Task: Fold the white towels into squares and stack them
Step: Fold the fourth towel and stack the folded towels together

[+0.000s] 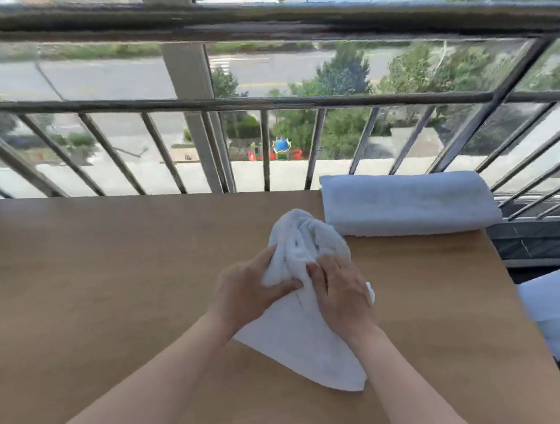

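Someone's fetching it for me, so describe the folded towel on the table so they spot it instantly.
Start at the wooden table beside the balcony railing. At its far right corner, by the railing, lies the folded towel. It alone lies flat and neat; the crumpled towel mid-table is bunched up.

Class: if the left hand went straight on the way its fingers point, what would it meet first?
The bunched towel that the left hand grips; past it, probably the folded towel, though depth is unclear.
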